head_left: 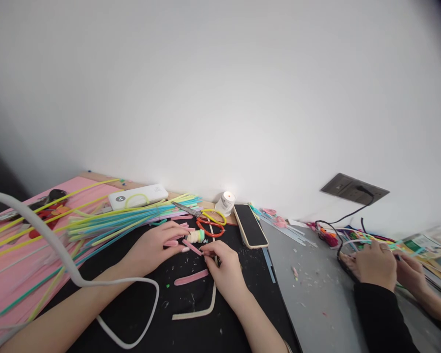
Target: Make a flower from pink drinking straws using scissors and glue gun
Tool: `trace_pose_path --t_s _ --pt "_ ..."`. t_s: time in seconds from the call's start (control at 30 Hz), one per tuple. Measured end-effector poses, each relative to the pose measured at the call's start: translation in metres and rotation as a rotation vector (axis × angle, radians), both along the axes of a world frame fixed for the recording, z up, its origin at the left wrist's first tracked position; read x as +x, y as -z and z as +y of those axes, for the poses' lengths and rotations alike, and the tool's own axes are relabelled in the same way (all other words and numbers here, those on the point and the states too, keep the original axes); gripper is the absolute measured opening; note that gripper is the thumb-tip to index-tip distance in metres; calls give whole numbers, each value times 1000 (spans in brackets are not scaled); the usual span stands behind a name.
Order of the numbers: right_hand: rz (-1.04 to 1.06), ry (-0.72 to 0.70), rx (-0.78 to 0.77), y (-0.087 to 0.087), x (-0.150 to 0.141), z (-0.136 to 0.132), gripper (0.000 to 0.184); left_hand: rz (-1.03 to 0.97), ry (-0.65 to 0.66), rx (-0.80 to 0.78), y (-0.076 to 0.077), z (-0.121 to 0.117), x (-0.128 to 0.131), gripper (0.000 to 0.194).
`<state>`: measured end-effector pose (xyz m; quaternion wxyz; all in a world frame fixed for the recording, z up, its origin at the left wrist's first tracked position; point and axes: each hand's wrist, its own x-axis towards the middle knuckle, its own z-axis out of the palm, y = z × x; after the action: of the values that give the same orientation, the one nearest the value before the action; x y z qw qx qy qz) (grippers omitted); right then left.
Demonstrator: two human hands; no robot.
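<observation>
My left hand [160, 246] is closed around a small pipe-cleaner piece with pink loops and a wound pale-yellow and green part [196, 236]. From it a pink pipe-cleaner strip [192, 247] runs right, its end pinched between the thumb and finger of my right hand [221, 260]. Below them on the black mat [154, 299] lies a flat pink pipe-cleaner piece [191, 278]. A bent cream-coloured strip [194, 315] passes beneath my right hand. Scissors with red and yellow handles [210, 228] lie just behind both hands.
A bundle of pastel pipe cleaners [125, 223] and a white power bank [138, 197] are at the left. A white cable [55, 240] loops over my left forearm. A white cup [225, 203] and phone [250, 226] stand behind. At right, another person's hands [377, 264] work.
</observation>
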<state>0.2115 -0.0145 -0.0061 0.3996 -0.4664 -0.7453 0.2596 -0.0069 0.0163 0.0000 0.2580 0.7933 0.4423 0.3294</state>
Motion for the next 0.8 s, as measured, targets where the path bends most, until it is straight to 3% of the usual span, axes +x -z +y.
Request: trace_pose_path --t_s 0.1,0.2,0.3,0.4,0.8 --pt "138 9 -78 1 -2 0 28 97 133 -5 3 0 1 22" --pt "289 55 -187 2 -3 1 21 113 109 -24 0 -1 1 28" --pt "446 79 -293 0 -3 2 13 45 57 -8 -4 -3 2 16" --pt "550 78 -368 -2 -3 3 11 34 106 -25 -4 -4 3 13" --pt "507 30 -416 0 -5 1 11 33 136 -102 -1 -5 7 23"
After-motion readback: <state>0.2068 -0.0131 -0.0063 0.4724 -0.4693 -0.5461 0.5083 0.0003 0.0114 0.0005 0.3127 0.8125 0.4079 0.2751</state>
